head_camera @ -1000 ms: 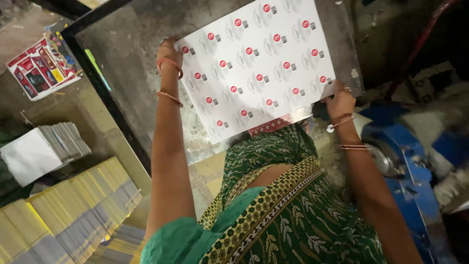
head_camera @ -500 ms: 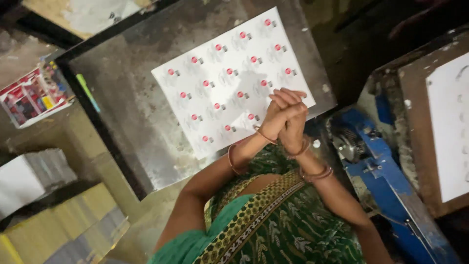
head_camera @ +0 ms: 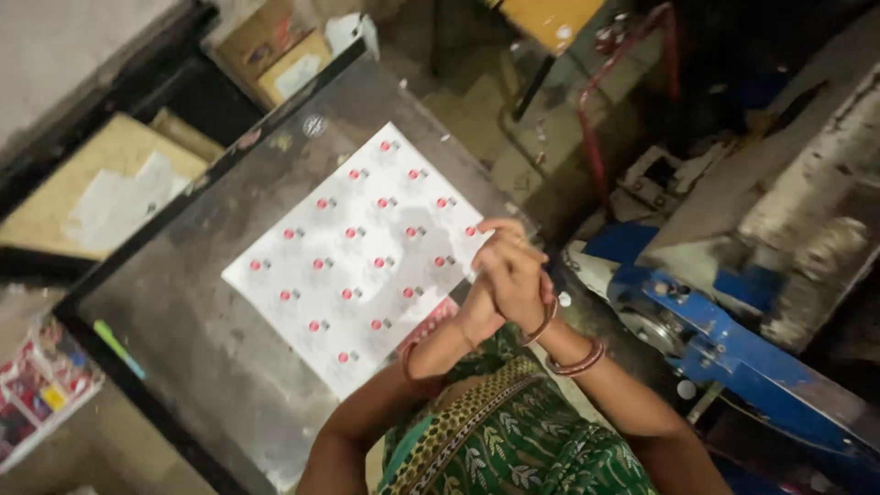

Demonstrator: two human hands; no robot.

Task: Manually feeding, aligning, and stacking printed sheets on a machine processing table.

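Note:
A large white sheet [head_camera: 357, 257] printed with rows of small red marks lies flat on a dark metal table [head_camera: 202, 312]. My left hand [head_camera: 478, 316] and my right hand [head_camera: 515, 270] are pressed together, fingers closed, just above the sheet's right corner. Nothing shows between them. Bangles circle both wrists. A red printed edge [head_camera: 429, 321] peeks from under the sheet near my left wrist. My green patterned garment fills the bottom of the view.
A blue metal machine [head_camera: 724, 353] stands to the right of the table, with a red tube frame [head_camera: 596, 119] behind it. Cardboard boxes [head_camera: 275, 55] sit beyond the table's far edge. Colourful printed sheets [head_camera: 37, 394] lie at the lower left.
A second ago my hands were apart, each on an edge of the sheet. They have let go and come together at its right corner, and the view has swung.

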